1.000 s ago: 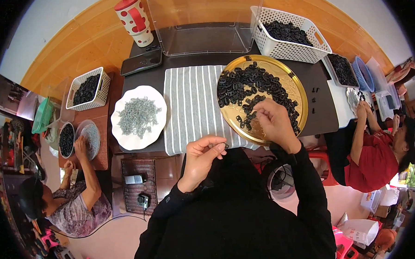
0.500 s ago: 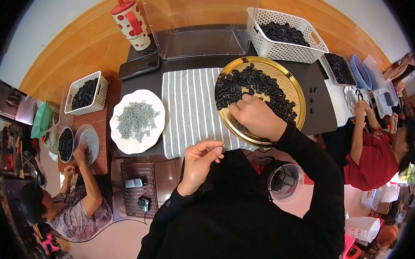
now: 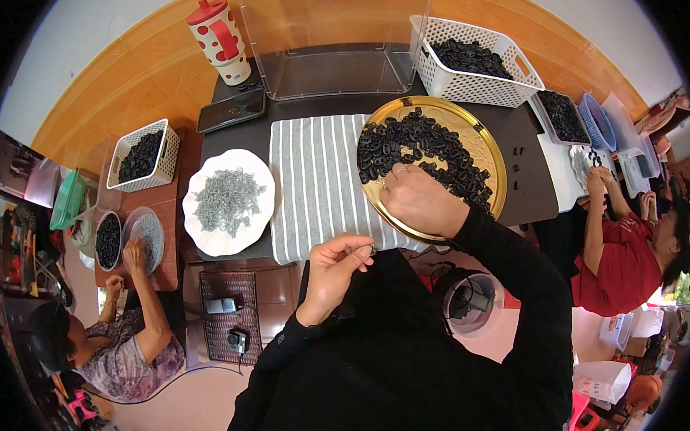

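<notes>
My left hand [image 3: 332,275] is in front of the striped cloth's near edge, thumb and forefinger pinched on something small and dark that I cannot make out. Over the near left part of a round gold tray [image 3: 492,164], my right hand [image 3: 420,201] has its fingers curled inward, and what they hold, if anything, is hidden. Small black oval ring-like pieces [image 3: 429,146] are heaped across the tray. Left of the grey-and-white striped cloth [image 3: 315,183], a white scalloped plate [image 3: 194,236] carries a pile of small clear-grey pieces [image 3: 230,199].
A clear plastic box [image 3: 332,76] stands at the back beside a white basket [image 3: 451,81] of black pieces. A phone [image 3: 232,110] and a red-dotted tumbler [image 3: 223,44] are at back left. Co-workers sit at left [image 3: 135,353] and right [image 3: 624,258].
My right hand has shifted slightly left and nearer to me over the tray, its fingers more curled. My left hand keeps its pinch in nearly the same place.
</notes>
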{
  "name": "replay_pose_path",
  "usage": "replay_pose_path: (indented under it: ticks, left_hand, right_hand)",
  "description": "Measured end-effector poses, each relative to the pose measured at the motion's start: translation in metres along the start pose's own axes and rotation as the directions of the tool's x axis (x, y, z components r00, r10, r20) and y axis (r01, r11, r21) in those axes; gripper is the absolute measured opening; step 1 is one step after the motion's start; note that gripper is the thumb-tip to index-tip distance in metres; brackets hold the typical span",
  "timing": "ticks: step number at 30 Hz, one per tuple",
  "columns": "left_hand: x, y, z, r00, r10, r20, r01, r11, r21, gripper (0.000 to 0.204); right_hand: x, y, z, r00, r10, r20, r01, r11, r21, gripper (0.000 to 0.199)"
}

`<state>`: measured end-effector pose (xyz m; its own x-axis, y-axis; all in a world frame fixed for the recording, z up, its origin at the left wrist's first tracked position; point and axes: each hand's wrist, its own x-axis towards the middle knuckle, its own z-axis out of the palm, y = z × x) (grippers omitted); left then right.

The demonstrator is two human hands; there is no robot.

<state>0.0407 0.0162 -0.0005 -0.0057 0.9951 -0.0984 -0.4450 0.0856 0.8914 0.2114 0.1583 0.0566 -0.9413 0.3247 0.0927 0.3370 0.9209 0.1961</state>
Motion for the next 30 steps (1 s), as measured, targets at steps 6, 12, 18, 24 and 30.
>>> replay_pose_path:
  ticks: [6, 12, 18, 24, 30]
  left_hand:
    - [-0.002, 0.001, -0.001, 1.0, 0.014, -0.007, -0.014, 1.0, 0.01, 0.016]
    - [-0.001, 0.0, -0.002, 1.0, 0.019, -0.007, -0.019, 1.0, -0.001, 0.016]
    - [0.0, -0.002, -0.004, 1.0, 0.017, -0.01, -0.017, 1.0, 0.007, 0.016]
    - [0.002, -0.001, -0.002, 1.0, 0.023, -0.007, -0.023, 1.0, 0.009, 0.016]
    - [0.001, 0.001, -0.002, 0.999, 0.039, -0.015, -0.039, 0.999, -0.001, 0.017]
  right_hand:
    - [-0.013, 0.033, 0.024, 0.969, 0.184, -0.163, -0.105, 0.911, 0.399, 0.006]
    - [-0.016, 0.031, 0.024, 0.91, 0.371, -0.187, -0.177, 0.753, 0.634, 0.004]
    - [-0.006, 0.017, 0.013, 0.964, 0.162, -0.209, -0.102, 0.957, 0.272, 0.007]
    - [0.007, 0.001, 0.002, 0.993, 0.037, -0.116, -0.026, 0.996, 0.089, 0.011]
    - [-0.014, 0.003, -0.003, 0.908, 0.352, -0.228, -0.147, 0.777, 0.612, 0.005]
